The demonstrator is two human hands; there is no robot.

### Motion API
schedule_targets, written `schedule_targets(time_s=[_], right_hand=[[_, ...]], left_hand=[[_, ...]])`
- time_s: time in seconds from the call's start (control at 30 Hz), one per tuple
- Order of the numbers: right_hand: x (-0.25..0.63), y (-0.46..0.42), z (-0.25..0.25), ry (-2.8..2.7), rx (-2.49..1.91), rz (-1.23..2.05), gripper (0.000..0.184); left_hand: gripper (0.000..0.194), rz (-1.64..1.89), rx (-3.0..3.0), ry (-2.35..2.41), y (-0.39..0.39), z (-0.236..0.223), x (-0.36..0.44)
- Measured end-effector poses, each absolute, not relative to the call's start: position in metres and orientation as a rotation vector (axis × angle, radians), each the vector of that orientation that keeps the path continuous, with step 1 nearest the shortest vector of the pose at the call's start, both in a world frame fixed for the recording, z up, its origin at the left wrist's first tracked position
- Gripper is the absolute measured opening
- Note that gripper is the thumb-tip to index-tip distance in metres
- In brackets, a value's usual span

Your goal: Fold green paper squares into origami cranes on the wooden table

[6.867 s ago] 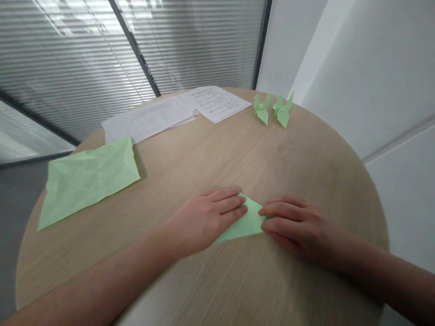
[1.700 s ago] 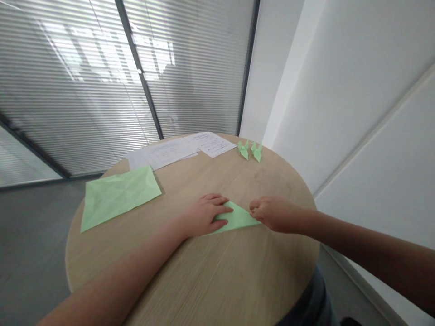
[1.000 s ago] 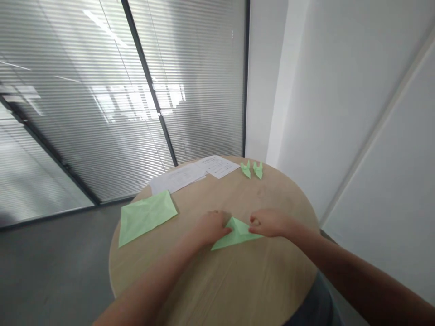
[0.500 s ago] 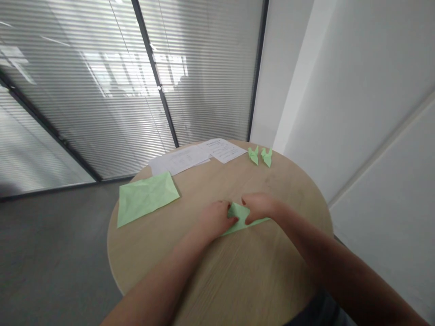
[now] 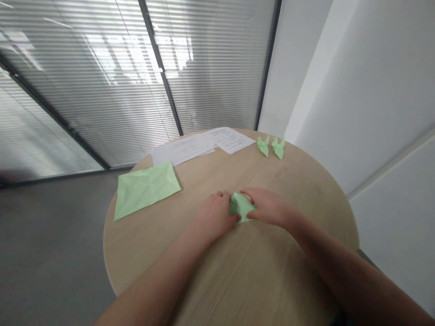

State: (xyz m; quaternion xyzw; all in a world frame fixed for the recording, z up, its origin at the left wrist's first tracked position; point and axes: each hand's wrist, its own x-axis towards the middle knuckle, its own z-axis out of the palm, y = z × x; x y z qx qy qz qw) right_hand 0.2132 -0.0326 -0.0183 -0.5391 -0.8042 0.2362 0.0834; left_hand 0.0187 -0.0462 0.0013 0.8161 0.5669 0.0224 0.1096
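A folded piece of green paper [image 5: 242,208] lies on the round wooden table between my hands. My left hand [image 5: 217,213] grips its left side, with thumb along the near edge and fingers at the far side. On the right side, my right hand [image 5: 267,206] holds it the same way, thumb and fingers curled around it. The parts of the paper under both palms are hidden.
A creased green sheet [image 5: 146,189] lies at the table's left. White printed papers [image 5: 185,148] overlap at the back. Two green paper birds [image 5: 263,146] stand at the back right. The wooden table [image 5: 217,271] borders a white wall [image 5: 380,90] on the right.
Both hands have closed in on the paper's sides, and less of its long near edge shows. My right hand has moved slightly right. The whole view has shifted a little.
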Motion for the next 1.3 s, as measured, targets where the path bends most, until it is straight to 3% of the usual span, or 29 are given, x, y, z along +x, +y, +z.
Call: schedule_targets(time_s=[0.2, 0.3, 0.47, 0.6, 0.67, 0.73, 0.87, 1.07, 1.3], right_hand=[[0.21, -0.033, -0.014, -2.33, -1.629, 0.743, 0.092], [0.208, -0.031, -0.012, -2.284, -1.573, 0.84, 0.093], [0.209, -0.028, -0.01, -2.258, -1.377, 1.017, 0.061], [0.208, -0.024, -0.01, -2.214, -1.42, 0.928, 0.029], [0.209, -0.021, -0.011, -2.152, -1.451, 0.821, 0.023], [0.21, -0.017, -0.014, -1.997, -1.462, 0.695, 0.031], [0.21, -0.007, -0.023, -1.515, -1.448, 0.631, 0.07], [0.19, -0.017, -0.021, -1.205, -1.137, 1.466, 0.054], [0.173, -0.045, -0.01, -1.245, -0.582, 1.604, 0.074]], left_hand=[[0.049, 0.122, 2.341, 1.7, -0.051, -0.002, 0.02], [0.051, 0.249, 2.256, 1.694, -0.039, -0.01, 0.013], [0.027, 0.43, 2.066, 1.393, -0.017, -0.017, 0.001], [0.028, 0.631, 1.946, 1.265, -0.009, -0.019, -0.002], [0.028, 0.811, 1.959, 1.267, -0.008, -0.017, -0.002], [0.026, 0.988, 1.979, 1.239, -0.009, -0.012, -0.004], [0.014, 1.307, 1.962, 1.191, -0.017, -0.001, -0.007], [0.023, 1.692, 2.32, 1.254, -0.037, 0.007, -0.011], [0.036, 1.47, 2.698, 1.52, -0.041, 0.004, -0.006]])
